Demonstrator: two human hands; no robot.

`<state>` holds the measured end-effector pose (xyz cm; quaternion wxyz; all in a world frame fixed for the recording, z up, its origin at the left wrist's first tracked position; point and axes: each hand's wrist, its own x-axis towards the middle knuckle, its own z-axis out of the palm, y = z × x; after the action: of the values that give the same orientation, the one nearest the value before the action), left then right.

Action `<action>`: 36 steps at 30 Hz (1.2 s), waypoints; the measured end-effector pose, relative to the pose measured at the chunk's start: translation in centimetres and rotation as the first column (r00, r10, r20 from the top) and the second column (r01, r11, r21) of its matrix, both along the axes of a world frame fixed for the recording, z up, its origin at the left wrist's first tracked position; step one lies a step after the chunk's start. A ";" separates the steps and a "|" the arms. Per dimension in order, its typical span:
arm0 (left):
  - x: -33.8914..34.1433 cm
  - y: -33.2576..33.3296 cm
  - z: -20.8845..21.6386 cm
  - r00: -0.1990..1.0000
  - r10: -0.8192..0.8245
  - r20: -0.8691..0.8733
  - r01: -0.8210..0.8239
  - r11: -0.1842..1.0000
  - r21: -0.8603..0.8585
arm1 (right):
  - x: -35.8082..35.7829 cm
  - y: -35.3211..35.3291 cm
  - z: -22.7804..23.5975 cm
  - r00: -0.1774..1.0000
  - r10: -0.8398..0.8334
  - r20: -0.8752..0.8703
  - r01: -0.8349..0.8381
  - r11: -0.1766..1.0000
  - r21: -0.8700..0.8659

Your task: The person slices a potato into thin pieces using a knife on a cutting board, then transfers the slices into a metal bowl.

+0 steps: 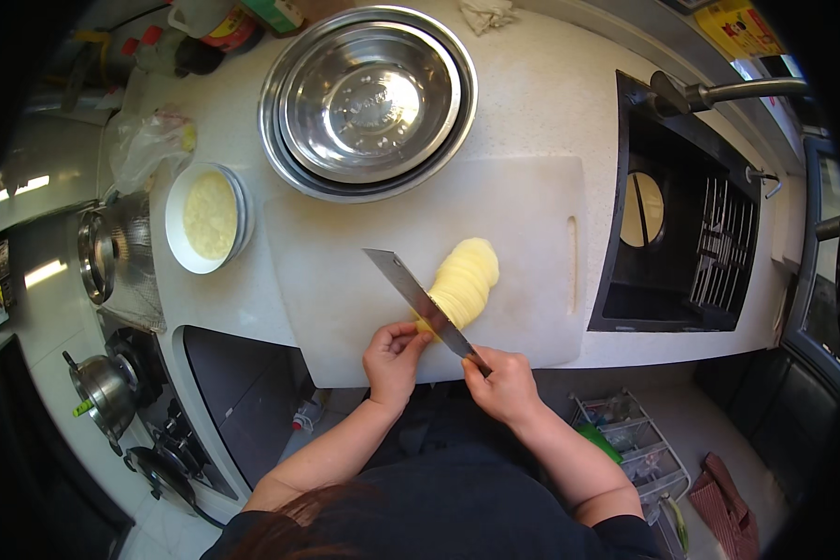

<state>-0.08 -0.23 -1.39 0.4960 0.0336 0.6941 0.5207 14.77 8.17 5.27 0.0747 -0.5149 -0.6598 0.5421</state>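
Note:
A peeled, pale yellow potato, cut into thin overlapping slices, lies slantwise on the white cutting board. My right hand is closed around the handle of a kitchen cleaver. Its blade slants up to the left across the potato's near end, covering part of the slices. My left hand is closed, with thumb and fingertips pinched at that near end beside the blade. Exactly what lies between those fingertips is partly hidden, but they touch the potato.
Nested steel bowls stand behind the board. Left of it is a white bowl of pale yellow contents, near a plastic bag. To the right is a black sink with a faucet and a rack.

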 end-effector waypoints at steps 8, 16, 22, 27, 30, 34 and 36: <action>0.0 -0.2 -0.3 1.000 -0.004 -0.028 0.005 0.999 0.044 | 0.0 0.1 -0.2 1.000 0.011 0.001 -0.011 1.000 -0.005; -0.1 -0.1 -0.1 1.000 -0.012 -0.021 0.013 1.000 0.027 | 0.0 0.0 -0.4 1.000 0.018 -0.004 -0.018 1.000 -0.006; 0.0 -0.2 -0.3 0.999 -0.019 -0.030 0.020 0.999 0.032 | 0.1 -0.1 -0.5 1.000 0.024 0.014 -0.024 1.000 -0.010; 0.0 -0.2 -0.6 0.999 -0.008 -0.043 0.009 0.999 0.043 | 1.2 0.0 -0.6 0.998 0.051 0.029 -0.049 0.996 -0.081; 0.0 -0.1 -0.5 0.999 -0.006 -0.041 0.007 0.999 0.035 | 1.8 -0.3 -0.8 0.997 0.069 0.039 -0.065 0.994 -0.093; -0.1 -0.1 -0.4 0.999 -0.017 -0.034 0.017 1.000 0.010 | 2.0 -0.5 -1.1 0.997 0.075 0.034 -0.071 0.992 -0.107; -0.2 -0.3 -0.6 1.000 -0.011 -0.029 0.011 1.000 0.013 | 1.9 -0.6 -1.4 0.998 0.064 0.021 -0.062 0.993 -0.098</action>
<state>-0.27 -0.52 -1.95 0.4886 0.0481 0.6975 0.5220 16.71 7.60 3.92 0.0244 -0.5033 -0.6495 0.5695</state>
